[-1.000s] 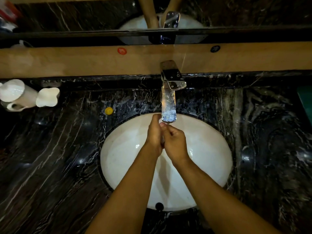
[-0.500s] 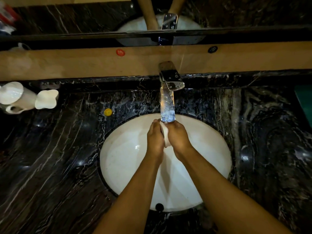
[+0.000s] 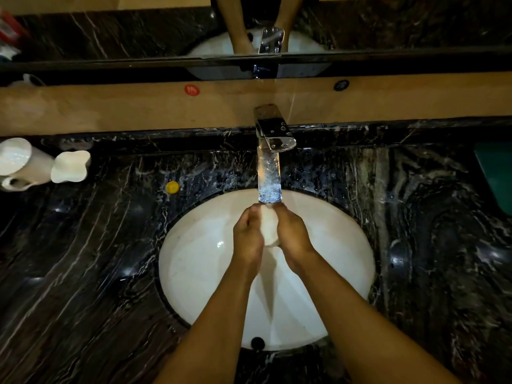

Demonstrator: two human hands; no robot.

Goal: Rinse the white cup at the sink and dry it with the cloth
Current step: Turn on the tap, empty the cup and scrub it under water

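The white cup (image 3: 270, 227) is held between both hands over the white oval sink (image 3: 199, 261), right under the spout of the chrome faucet (image 3: 270, 162). My left hand (image 3: 248, 236) grips its left side and my right hand (image 3: 293, 234) its right side. Only a strip of the cup shows between the palms. I cannot tell whether water is running. No cloth is clearly in view.
A white mug (image 3: 20, 167) and a white wavy-rimmed holder (image 3: 70, 167) stand at the far left of the black marble counter (image 3: 83, 273). A small yellow cap (image 3: 172, 187) lies near the basin. A teal object (image 3: 496, 173) sits at the right edge. A mirror runs along the back.
My hands have spread apart around the cup, so more of its white side shows between them. They stay under the faucet spout.
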